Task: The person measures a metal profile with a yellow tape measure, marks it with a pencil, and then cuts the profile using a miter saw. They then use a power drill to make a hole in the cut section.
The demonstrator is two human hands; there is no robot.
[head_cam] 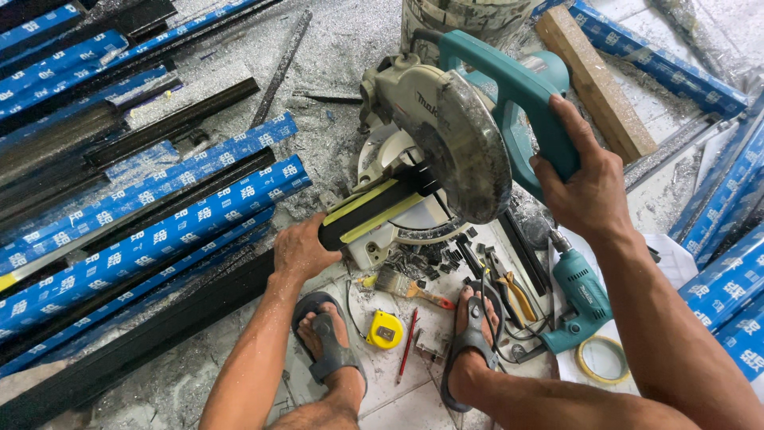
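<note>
Shaving-strewn tiled floor (398,398) under mitre saw (434,143), blue-wrapped profiles (151,231), tape measure (384,329), drill (581,299)

Pale tiled floor (398,390) strewn with metal shavings (334,48) in bright daylight; a wooden block (595,80) lies beyond the grip.

Hands (446,215) on teal mitre saw (454,135)

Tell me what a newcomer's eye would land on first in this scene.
First the teal miter saw at centre, its handle gripped by the right hand while the left hand presses a black and yellow profile onto its base. Next, the blue-wrapped profiles stacked across the left floor among metal shavings. Then the small tools by the sandalled feet: a yellow tape measure, a brush and a teal drill.
</note>
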